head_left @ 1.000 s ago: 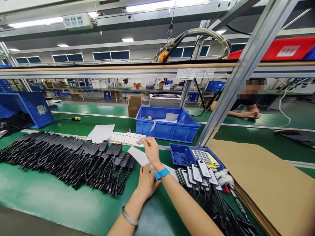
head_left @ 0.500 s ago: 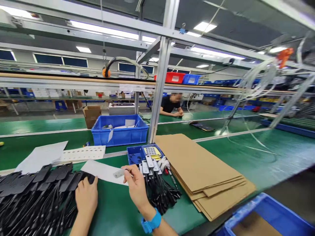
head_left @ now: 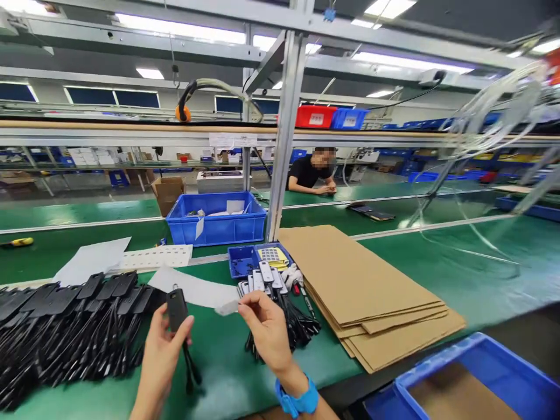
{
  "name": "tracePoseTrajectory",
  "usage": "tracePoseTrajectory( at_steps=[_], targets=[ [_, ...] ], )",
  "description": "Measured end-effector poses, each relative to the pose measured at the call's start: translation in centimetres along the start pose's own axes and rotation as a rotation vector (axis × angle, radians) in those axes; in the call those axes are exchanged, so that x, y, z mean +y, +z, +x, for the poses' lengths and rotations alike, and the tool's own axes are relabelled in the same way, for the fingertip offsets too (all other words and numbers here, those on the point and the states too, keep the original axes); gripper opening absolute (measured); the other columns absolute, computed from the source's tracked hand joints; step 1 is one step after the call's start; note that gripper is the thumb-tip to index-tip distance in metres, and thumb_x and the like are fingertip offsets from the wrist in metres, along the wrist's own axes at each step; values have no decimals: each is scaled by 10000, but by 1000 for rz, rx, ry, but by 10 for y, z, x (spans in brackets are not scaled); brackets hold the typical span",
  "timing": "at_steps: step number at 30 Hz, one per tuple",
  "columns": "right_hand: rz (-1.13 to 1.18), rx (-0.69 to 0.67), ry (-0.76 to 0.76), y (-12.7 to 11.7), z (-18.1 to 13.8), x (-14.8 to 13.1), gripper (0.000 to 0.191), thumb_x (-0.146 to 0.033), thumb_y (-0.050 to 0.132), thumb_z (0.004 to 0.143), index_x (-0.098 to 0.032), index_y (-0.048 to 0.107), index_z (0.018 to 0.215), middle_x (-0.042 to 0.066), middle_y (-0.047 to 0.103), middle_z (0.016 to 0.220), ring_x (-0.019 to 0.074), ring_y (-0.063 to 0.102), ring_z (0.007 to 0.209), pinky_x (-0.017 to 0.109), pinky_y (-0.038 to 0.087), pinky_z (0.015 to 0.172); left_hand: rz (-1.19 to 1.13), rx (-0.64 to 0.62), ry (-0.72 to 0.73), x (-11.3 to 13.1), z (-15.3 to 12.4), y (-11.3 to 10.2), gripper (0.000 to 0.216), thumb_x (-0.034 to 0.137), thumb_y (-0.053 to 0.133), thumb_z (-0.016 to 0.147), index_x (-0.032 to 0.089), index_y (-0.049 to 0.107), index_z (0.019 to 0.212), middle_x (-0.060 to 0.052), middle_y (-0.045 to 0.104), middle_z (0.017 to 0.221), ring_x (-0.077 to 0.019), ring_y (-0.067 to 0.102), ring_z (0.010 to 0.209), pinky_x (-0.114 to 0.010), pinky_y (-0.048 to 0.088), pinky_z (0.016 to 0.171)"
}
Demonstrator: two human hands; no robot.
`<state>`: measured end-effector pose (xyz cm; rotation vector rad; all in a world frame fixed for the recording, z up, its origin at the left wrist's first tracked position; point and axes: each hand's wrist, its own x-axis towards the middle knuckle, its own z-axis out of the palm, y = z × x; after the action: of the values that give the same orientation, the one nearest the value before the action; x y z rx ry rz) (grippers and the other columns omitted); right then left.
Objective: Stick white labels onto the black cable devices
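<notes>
My left hand (head_left: 161,350) is closed around a black rectangular adapter (head_left: 177,308) with short black cable ends hanging below it. Between thumb and finger, my right hand (head_left: 270,329) pinches a small pale label (head_left: 227,308), which is slightly blurred. Behind both hands lies a white paper strip (head_left: 192,286) on the green bench. To the left spreads a large pile of black adapters with cables (head_left: 79,332). Under and beyond my right hand is a bunch of cabled adapters with light faces (head_left: 266,274), partly covered by the hand.
Stacked cardboard sheets (head_left: 359,280) lie to the right, with a blue crate (head_left: 437,379) below the bench edge. A small blue tray (head_left: 241,262) and a larger blue bin (head_left: 216,227) stand near a metal post (head_left: 286,134). A person (head_left: 310,174) sits across the benches.
My left hand has lifted a black adapter from the pile and brought it rightward. My right hand has moved slightly right and down with the label, away from the paper strip.
</notes>
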<state>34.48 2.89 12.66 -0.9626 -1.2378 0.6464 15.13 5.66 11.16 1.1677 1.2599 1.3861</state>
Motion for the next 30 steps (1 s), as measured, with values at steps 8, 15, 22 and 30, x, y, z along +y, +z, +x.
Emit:
tracePoseTrajectory(
  at_steps=[8, 15, 22, 30],
  targets=[
    [91, -197, 128, 10, -5, -15, 194, -392, 606, 879, -216, 591, 800, -8, 527, 745, 106, 474, 542, 217, 426, 481, -357, -211, -360, -1, -50, 4, 676, 437, 815, 656, 131, 514, 1179, -134, 695, 1000, -139, 627, 674, -277, 537, 658],
    [154, -356, 324, 19, -9, -3, 301, -480, 609, 861, -203, 524, 782, -35, 461, 710, 74, 410, 483, 191, 373, 419, -424, -359, -441, -9, -68, -5, 829, 359, 779, 714, 162, 355, 1400, -158, 676, 1100, -243, 693, 865, -379, 540, 826],
    [122, -437, 417, 18, -7, 0, 326, -504, 626, 838, -192, 545, 790, -38, 479, 671, 67, 406, 440, 196, 337, 390, -453, -401, -534, -6, -72, -8, 934, 284, 779, 699, 155, 255, 1462, -147, 676, 1067, -291, 685, 939, -408, 529, 861],
    [108, -478, 437, 24, -11, 9, 238, -406, 670, 813, -178, 610, 777, -14, 526, 661, 104, 449, 546, 203, 358, 435, -489, -429, -564, -5, -73, -5, 924, 265, 779, 703, 142, 264, 1460, -148, 671, 1068, -299, 689, 935, -397, 545, 837]
  ],
)
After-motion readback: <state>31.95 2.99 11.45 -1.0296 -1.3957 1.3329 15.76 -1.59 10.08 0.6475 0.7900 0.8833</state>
